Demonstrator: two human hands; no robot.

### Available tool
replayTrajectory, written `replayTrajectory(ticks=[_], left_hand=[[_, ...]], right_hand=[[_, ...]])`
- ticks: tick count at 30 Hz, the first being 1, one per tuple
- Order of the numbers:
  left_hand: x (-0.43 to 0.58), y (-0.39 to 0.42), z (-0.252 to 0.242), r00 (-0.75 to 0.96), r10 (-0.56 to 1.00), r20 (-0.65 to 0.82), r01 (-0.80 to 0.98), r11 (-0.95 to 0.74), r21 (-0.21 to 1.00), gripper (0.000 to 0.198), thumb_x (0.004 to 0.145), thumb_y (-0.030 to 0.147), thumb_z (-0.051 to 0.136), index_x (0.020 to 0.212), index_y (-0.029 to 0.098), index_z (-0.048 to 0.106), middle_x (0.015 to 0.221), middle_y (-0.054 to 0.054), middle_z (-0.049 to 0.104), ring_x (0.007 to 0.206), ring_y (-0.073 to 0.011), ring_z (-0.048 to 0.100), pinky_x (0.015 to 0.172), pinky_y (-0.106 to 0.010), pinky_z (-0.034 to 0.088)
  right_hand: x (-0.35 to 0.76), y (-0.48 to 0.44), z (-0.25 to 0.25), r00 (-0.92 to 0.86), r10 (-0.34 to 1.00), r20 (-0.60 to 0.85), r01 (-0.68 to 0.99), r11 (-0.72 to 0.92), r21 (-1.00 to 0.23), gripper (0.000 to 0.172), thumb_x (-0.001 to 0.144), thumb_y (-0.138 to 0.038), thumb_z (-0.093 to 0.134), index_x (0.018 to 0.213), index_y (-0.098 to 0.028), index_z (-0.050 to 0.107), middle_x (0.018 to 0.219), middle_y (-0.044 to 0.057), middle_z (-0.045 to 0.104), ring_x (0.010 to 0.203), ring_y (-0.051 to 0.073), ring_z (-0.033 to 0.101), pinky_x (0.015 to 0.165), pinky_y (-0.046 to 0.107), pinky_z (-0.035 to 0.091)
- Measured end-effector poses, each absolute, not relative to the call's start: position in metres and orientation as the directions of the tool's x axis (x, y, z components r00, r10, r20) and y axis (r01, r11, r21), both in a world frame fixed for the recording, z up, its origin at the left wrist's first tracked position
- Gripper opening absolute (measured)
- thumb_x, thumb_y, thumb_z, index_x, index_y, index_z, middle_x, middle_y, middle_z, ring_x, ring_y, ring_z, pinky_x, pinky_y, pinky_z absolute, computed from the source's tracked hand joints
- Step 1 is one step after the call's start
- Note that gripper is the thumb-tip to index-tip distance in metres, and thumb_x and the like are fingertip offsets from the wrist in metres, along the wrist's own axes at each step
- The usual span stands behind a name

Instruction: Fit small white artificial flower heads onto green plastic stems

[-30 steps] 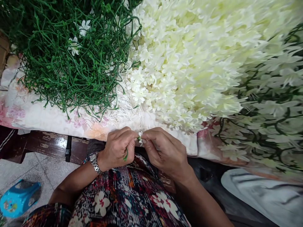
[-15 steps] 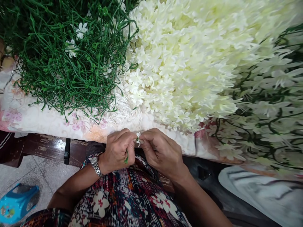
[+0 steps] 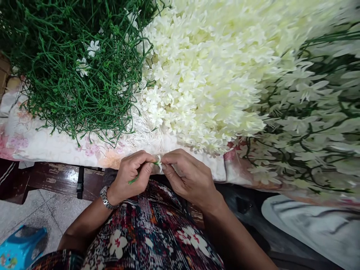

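Note:
My left hand (image 3: pixel 134 173), with a metal watch on its wrist, is closed around a green plastic stem (image 3: pixel 133 180); one end pokes out below the fingers and the tip shows at the thumb. Against that tip sits a small white artificial flower (image 3: pixel 159 165), pinched by my right hand (image 3: pixel 187 176) between thumb and forefinger. Both hands meet over my lap at the table's front edge. Beyond them lie a heap of green plastic stems (image 3: pixel 84 86) on the left and a large pile of cream-white artificial flowers (image 3: pixel 202 82) in the middle.
Flowers joined to green stems (image 3: pixel 303 123) are massed on the right. A floral cloth (image 3: pixel 62 146) covers the table. A blue plastic stool (image 3: pixel 21 247) stands on the floor at lower left, and pale fabric (image 3: pixel 312 225) lies at lower right.
My left hand has turned a little and shifted left, so more of the stem shows at its thumb. My right hand stays pinched on the flower; the view has shifted slightly.

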State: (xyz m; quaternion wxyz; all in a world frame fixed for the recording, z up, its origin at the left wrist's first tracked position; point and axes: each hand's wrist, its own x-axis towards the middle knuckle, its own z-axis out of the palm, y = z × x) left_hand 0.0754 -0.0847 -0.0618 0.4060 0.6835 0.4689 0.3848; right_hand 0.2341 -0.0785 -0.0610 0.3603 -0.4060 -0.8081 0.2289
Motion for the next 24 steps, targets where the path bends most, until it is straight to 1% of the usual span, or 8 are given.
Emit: replayTrajectory(ticks=[3,8,17,24], left_hand=[[0.0746,-0.0852,-0.0625,0.264,0.955,0.135,0.335,-0.222,0.916,0.009,0.076,0.010,0.045,0.075,0.015,0.053,0.063,0.002,0.050,0.057,-0.0071,0.046,0.056,-0.019,0.037],[0.0748,-0.0848,-0.0643,0.274,0.951,0.143,0.343,-0.235,0.910,0.009,0.075,0.011,0.046,0.074,0.014,0.054,0.060,0.002,0.050,0.054,-0.0067,0.044,0.053,-0.019,0.036],[0.0780,-0.0863,-0.0662,0.239,0.948,0.212,0.355,-0.288,0.889,0.010,0.076,0.010,0.044,0.073,0.014,0.053,0.060,0.001,0.050,0.054,-0.0076,0.044,0.053,-0.021,0.036],[0.0803,-0.0856,-0.0670,0.240,0.940,0.241,0.359,-0.317,0.878,0.010,0.075,0.009,0.044,0.071,0.014,0.052,0.058,0.001,0.048,0.054,-0.0075,0.043,0.052,-0.021,0.036]], right_hand=[[0.2343,-0.0782,-0.0605,-0.421,0.819,0.391,0.493,0.568,-0.659,0.012,0.074,-0.006,0.048,0.084,-0.014,0.048,0.072,0.004,0.052,0.070,0.011,0.050,0.060,0.024,0.044],[0.2356,-0.0775,-0.0607,-0.420,0.824,0.380,0.463,0.555,-0.691,0.012,0.074,-0.006,0.047,0.082,-0.015,0.047,0.071,0.003,0.053,0.067,0.010,0.050,0.058,0.023,0.044],[0.2342,-0.0734,-0.0574,-0.484,0.778,0.399,0.462,0.615,-0.639,0.011,0.076,-0.006,0.045,0.080,-0.016,0.045,0.067,0.002,0.052,0.065,0.010,0.049,0.056,0.022,0.043],[0.2321,-0.0764,-0.0598,-0.434,0.810,0.394,0.491,0.580,-0.650,0.010,0.075,-0.006,0.045,0.079,-0.016,0.046,0.066,0.002,0.050,0.063,0.010,0.049,0.055,0.022,0.043]])
